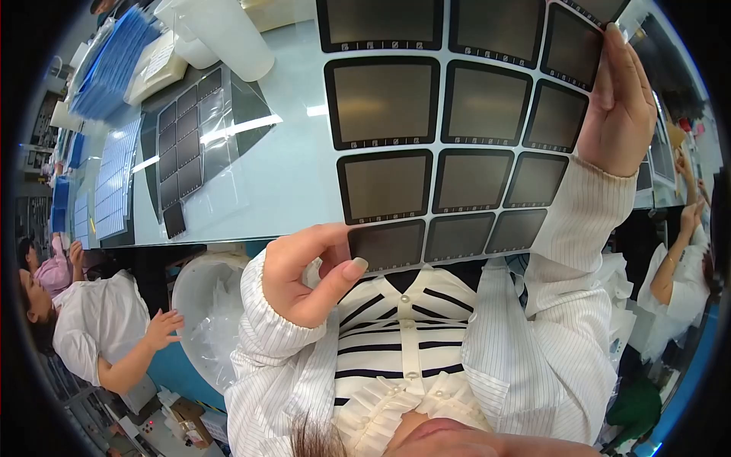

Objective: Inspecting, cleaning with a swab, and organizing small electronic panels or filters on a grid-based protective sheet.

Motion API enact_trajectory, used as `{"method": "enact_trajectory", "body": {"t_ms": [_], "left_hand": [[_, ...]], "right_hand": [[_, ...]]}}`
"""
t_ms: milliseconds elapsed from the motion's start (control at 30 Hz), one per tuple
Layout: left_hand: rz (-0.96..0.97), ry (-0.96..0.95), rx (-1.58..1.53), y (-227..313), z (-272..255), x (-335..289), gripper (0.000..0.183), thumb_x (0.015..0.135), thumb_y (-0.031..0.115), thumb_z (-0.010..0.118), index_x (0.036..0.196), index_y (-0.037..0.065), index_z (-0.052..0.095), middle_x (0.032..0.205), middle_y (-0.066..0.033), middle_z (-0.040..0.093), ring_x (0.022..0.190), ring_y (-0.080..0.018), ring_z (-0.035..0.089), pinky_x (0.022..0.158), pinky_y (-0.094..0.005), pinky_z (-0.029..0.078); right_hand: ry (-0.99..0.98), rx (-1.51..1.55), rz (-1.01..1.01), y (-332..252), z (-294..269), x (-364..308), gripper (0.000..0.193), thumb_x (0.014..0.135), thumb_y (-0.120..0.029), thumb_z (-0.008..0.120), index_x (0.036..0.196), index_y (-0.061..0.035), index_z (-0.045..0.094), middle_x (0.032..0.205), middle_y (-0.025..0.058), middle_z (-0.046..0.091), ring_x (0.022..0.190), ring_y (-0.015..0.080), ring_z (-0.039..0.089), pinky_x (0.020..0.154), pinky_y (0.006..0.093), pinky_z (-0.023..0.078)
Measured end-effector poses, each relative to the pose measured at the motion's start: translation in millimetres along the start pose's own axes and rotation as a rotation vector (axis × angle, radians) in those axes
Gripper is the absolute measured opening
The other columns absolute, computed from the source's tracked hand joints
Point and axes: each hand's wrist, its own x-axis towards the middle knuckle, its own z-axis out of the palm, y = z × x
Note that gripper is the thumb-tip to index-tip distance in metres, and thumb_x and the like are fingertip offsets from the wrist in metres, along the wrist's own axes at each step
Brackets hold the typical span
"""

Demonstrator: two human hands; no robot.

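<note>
A large thin sheet [387, 105] hangs tilted in front of me, bearing rows of dark grey, black-framed rectangular panels with small white marks under them. My left hand [304, 274] pinches its near left corner, thumb on the face and fingers behind. Along the far right edge my right hand [620, 114] grips it, with a fingertip showing at the rim and the palm partly behind. The sheet's far end runs out of view. On the table to the left lies a similar smaller sheet of dark panels [180, 141], partly on clear film [228, 164].
A white cup-like container [236, 42] stands at the table's far side, near a stack of blue sheets [110, 65]. White striped sheets [118, 179] lie at far left. A white bin with clear plastic [213, 320] is below the table edge. People sit at both sides.
</note>
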Motion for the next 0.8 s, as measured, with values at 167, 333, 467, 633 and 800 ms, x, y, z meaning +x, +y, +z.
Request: {"method": "enact_trajectory", "body": {"t_ms": [167, 333, 467, 633, 800], "left_hand": [[-0.056, 0.163, -0.092, -0.4, 5.7, -2.3, 0.022, 0.081, -0.001, 0.055, 0.102, -0.007, 0.057, 0.065, -0.0034, 0.057, 0.051, -0.0086, 0.051, 0.051, -0.0199, 0.042], [-0.029, 0.272, -0.162, 2.2, 8.9, 4.8, 0.025, 0.085, 0.0, 0.052, 0.109, -0.008, 0.055, 0.064, -0.0024, 0.055, 0.051, -0.0082, 0.051, 0.051, -0.0187, 0.042], [-0.009, 0.326, -0.136, 4.3, 5.9, 8.9, 0.033, 0.089, 0.004, 0.049, 0.12, -0.008, 0.048, 0.063, -0.0008, 0.052, 0.048, -0.006, 0.047, 0.046, -0.0163, 0.036], [0.009, 0.332, -0.124, 7.2, 2.8, 7.9, 0.034, 0.09, 0.004, 0.047, 0.122, -0.008, 0.046, 0.057, 0.0001, 0.049, 0.048, -0.0061, 0.047, 0.046, -0.0173, 0.034], [0.038, 0.354, -0.133, 5.1, -0.4, 6.2, 0.033, 0.09, 0.004, 0.048, 0.121, -0.008, 0.048, 0.057, 0.0003, 0.049, 0.047, -0.0058, 0.045, 0.045, -0.017, 0.033]], "right_hand": [[0.124, 0.004, -0.088, -7.6, 16.3, 8.5, 0.025, 0.09, -0.013, 0.053, 0.107, 0.0033, 0.062, 0.09, 0.0112, 0.067, 0.056, 0.0058, 0.048, 0.053, 0.0134, 0.035], [0.09, 0.161, 0.076, -33.9, 62.1, 6.5, 0.015, 0.091, -0.01, 0.049, 0.083, -0.0007, 0.057, 0.049, -0.0041, 0.037, 0.042, 0.0039, 0.031, 0.043, 0.0163, 0.024], [0.093, 0.202, 0.066, -37.2, 66.6, 11.2, 0.015, 0.091, -0.009, 0.048, 0.082, -0.0007, 0.057, 0.049, -0.0039, 0.037, 0.041, 0.0043, 0.03, 0.042, 0.0161, 0.025], [0.102, 0.2, 0.07, -39.4, 71.7, 12.0, 0.014, 0.091, -0.009, 0.049, 0.084, 0.0003, 0.058, 0.047, -0.0041, 0.036, 0.041, 0.0041, 0.031, 0.042, 0.0158, 0.026], [0.095, 0.192, 0.091, -40.9, 76.5, 9.8, 0.015, 0.091, -0.009, 0.05, 0.087, 0.0016, 0.059, 0.046, -0.0043, 0.036, 0.04, 0.004, 0.032, 0.042, 0.0156, 0.027]]}}
